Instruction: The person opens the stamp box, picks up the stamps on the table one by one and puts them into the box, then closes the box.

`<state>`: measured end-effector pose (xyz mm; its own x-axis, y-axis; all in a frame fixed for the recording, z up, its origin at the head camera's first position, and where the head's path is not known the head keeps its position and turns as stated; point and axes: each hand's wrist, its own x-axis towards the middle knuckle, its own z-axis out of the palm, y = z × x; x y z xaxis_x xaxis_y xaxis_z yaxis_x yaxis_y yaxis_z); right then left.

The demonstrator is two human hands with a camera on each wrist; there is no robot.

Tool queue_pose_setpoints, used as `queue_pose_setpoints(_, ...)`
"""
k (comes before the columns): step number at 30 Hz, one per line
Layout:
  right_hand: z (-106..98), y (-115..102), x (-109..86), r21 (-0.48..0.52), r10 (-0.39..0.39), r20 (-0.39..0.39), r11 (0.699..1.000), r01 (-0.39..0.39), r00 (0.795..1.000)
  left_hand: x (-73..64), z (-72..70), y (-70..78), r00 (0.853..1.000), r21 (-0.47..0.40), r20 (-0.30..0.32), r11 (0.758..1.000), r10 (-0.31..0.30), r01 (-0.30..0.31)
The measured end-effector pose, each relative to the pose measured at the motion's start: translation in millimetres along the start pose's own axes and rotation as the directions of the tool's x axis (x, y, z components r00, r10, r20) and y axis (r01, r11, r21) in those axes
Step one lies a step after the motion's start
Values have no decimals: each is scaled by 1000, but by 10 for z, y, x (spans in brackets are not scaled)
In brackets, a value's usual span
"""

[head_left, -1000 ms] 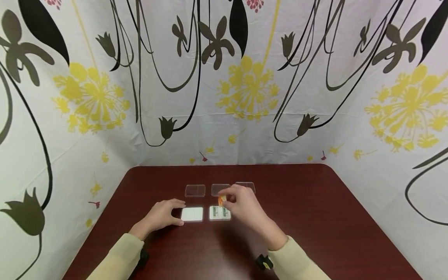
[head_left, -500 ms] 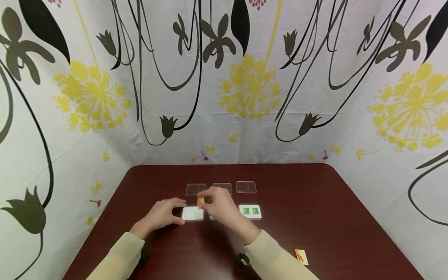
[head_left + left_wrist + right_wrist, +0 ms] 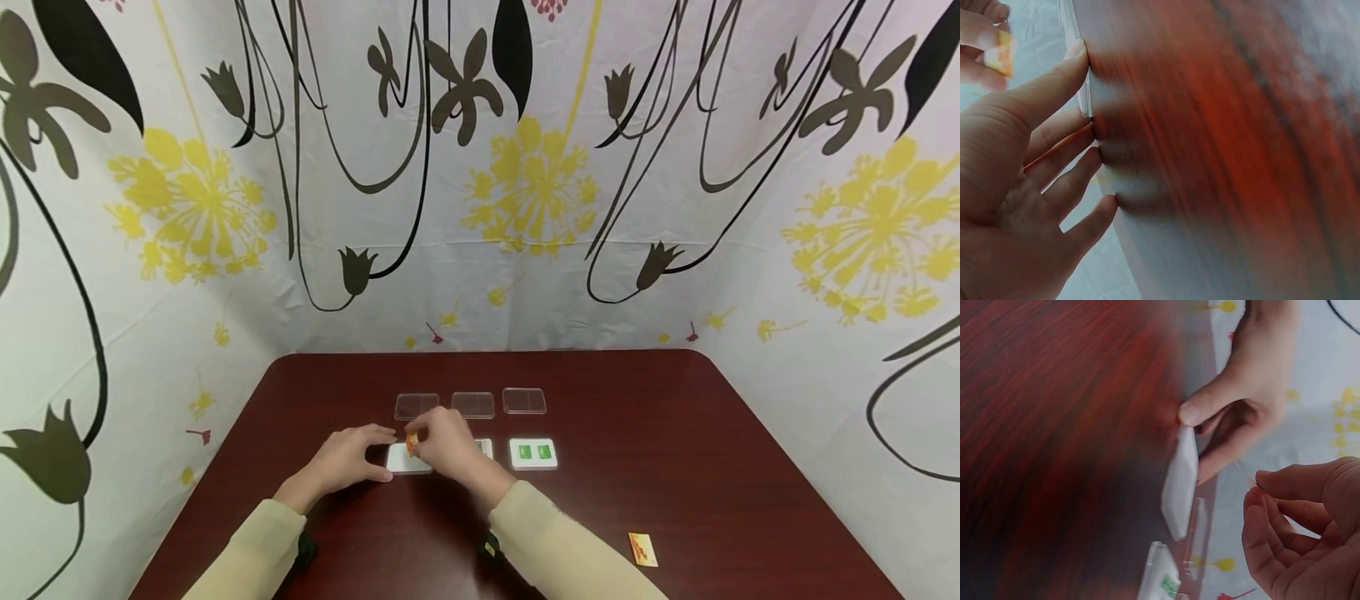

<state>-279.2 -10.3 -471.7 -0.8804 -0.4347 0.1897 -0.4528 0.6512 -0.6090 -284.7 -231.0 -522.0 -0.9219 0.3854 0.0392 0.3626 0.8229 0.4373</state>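
A small white flat box (image 3: 402, 462) lies at the left of the near row. My left hand (image 3: 341, 462) holds its left end, thumb on the near edge and forefinger at the far edge. Just above this box, my right hand (image 3: 450, 446) pinches a small orange-and-yellow card (image 3: 412, 442) between thumb and fingertips. In the left wrist view the orange card (image 3: 1004, 55) is blurred. In the right wrist view the white box (image 3: 1180, 484) lies under the left thumb, and the card is mostly hidden by the right fingers.
A middle box (image 3: 484, 448) is partly covered by my right hand. The right box (image 3: 533, 454) shows two green pieces. Behind stand three clear lids, including the right one (image 3: 524, 401). Another orange-yellow card (image 3: 642, 550) lies at front right on the dark red table (image 3: 720, 467).
My right hand has moved left with the orange card, from over the middle box to over the left one. The right box and the loose card came into view. My left hand stays put.
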Motion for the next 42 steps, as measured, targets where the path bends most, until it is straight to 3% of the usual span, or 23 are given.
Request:
queue_pose_setpoints(7, 130, 108, 57, -81, 17, -21, 997, -19, 1000, -4, 2, -5, 1000, 10, 9, 1000, 4, -4)
queue_pose_setpoints(18, 174, 165, 55, -91, 47, 29, 995, -44, 998, 3, -27, 16, 1000, 7, 14, 1000, 4, -4)
queue_pose_setpoints(42, 237, 181, -39, -307, 65, 16, 950, -57, 998, -11, -14, 33, 1000, -1, 2, 1000, -2, 2)
